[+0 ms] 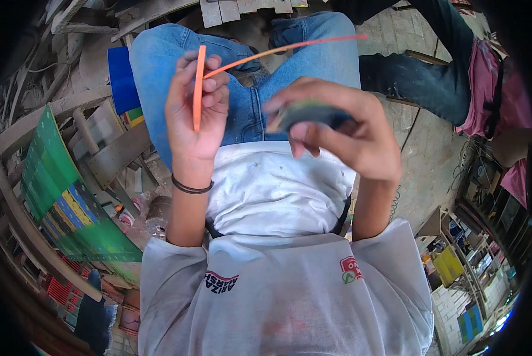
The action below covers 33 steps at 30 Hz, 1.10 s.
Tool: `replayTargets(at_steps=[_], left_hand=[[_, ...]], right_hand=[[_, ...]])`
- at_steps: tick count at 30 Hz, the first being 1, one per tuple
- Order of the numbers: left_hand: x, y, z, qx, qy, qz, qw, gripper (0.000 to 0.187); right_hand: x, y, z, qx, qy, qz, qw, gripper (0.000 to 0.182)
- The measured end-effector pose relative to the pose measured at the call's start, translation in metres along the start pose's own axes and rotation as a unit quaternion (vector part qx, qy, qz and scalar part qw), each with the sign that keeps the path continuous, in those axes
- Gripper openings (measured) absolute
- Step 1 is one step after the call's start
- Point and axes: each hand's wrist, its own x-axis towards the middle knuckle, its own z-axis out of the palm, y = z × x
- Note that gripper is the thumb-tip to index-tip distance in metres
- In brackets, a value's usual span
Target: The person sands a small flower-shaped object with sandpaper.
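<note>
Left hand (186, 123), at eleven o'clock from frame centre: fingers and thumb curled, clamped on a flat orange strip (199, 89) standing nearly lengthwise in the view. A thin orange-to-red strip (254, 57) runs from the same grip toward one o'clock, over the jeans (150, 77). Right hand (364, 121), at one to two o'clock: fingers and thumb closed around a dark object (313, 117) with a greenish upper edge, apart from the flat strip. Risk, judged: the thin strip is gripped near one end, its length otherwise unsupported; a knock from the right hand could swing it, bend it or lever it loose. A loosened left grip could let either strip slip toward the lap. If the dark object is hard or rough, a careless pass could scuff the orange surface or catch the left fingertips. A bystander's leg (420, 80), at two o'clock, lies near enough that a wide sweep might brush it. Not resolved: motion blur smears the right fingers and the dark object, so its kind and exact edges are uncertain; fingers cover part of it. Left fingers hide the near end of the thin strip; cannot tell whether the strips are joined. The bystander's upper body is lost toward the dark rim.
</note>
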Motion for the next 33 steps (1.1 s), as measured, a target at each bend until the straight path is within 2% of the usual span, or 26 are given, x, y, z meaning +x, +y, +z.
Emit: replayTargets(at_steps=[1,2,4,6,7,8,10,11,12,14,15,17,19,20,21,22,23,25,28,33], left_hand=[[-0.001,-0.007,0.002,-0.055,0.032,0.010,0.998,0.016],[0.000,-0.013,0.002,-0.055,0.032,0.008,0.998,0.016],[0.001,-0.023,0.000,-0.150,0.035,-0.037,0.987,0.020],[-0.001,-0.032,0.001,-0.178,0.050,-0.043,0.982,0.025],[-0.001,-0.035,0.000,-0.178,0.036,-0.058,0.982,0.026],[-0.001,-0.038,-0.001,-0.177,0.022,-0.072,0.981,0.028],[-0.002,-0.044,-0.001,-0.162,0.027,-0.076,0.984,0.031],[-0.002,-0.048,0.000,-0.135,0.014,-0.088,0.987,0.031],[-0.003,-0.050,0.001,-0.108,0.002,-0.100,0.989,0.031],[-0.004,-0.053,0.001,-0.134,0.005,-0.122,0.983,0.035],[-0.005,-0.054,-0.001,-0.097,0.021,-0.106,0.989,0.041],[-0.007,-0.055,-0.002,-0.061,0.036,-0.089,0.993,0.047],[-0.009,-0.055,0.015,0.080,0.102,-0.053,0.990,0.064],[-0.010,-0.055,0.019,0.080,0.101,-0.053,0.990,0.064],[-0.012,-0.054,0.022,0.158,0.112,-0.028,0.981,0.069],[-0.012,-0.052,0.024,0.234,0.122,-0.003,0.964,0.075],[-0.012,-0.049,0.020,0.234,0.121,-0.003,0.965,0.075],[-0.013,-0.041,0.011,0.282,0.033,-0.033,0.958,0.080],[-0.016,-0.040,0.013,0.332,0.038,-0.034,0.942,0.088],[-0.017,-0.036,0.014,0.288,0.031,-0.040,0.956,0.085]], right_hand=[[0.001,0.001,0.001,0.043,0.053,0.073,0.995,0.025],[0.001,0.003,0.003,0.086,0.106,0.147,0.980,0.025],[0.004,0.021,0.008,0.045,0.139,0.145,0.979,0.025],[0.008,0.038,0.014,0.014,0.201,0.013,0.979,0.023],[0.012,0.042,0.016,-0.018,0.226,-0.023,0.974,0.022],[0.015,0.046,0.017,-0.020,0.227,-0.025,0.973,0.022],[0.020,0.054,0.018,-0.106,0.284,-0.067,0.951,0.022],[0.023,0.058,0.016,-0.161,0.285,-0.111,0.938,0.024],[0.025,0.061,0.016,-0.161,0.285,-0.111,0.938,0.024],[0.027,0.063,0.016,-0.149,0.260,-0.066,0.952,0.024],[0.027,0.060,0.016,-0.150,0.260,-0.066,0.952,0.024],[0.027,0.051,0.017,-0.034,0.276,0.056,0.959,0.024],[0.027,0.051,0.015,-0.014,0.284,0.062,0.957,0.024],[0.028,0.051,0.013,0.006,0.293,0.067,0.954,0.025],[0.034,0.059,0.016,0.000,0.324,-0.006,0.946,0.018],[0.032,0.060,0.015,-0.001,0.324,-0.006,0.946,0.018],[0.031,0.059,0.014,0.023,0.309,0.023,0.951,0.017],[0.032,0.056,0.013,0.047,0.292,0.053,0.954,0.016],[0.037,0.051,0.010,0.104,0.295,0.062,0.948,0.016],[0.037,0.046,0.007,0.112,0.254,0.079,0.958,0.019]])
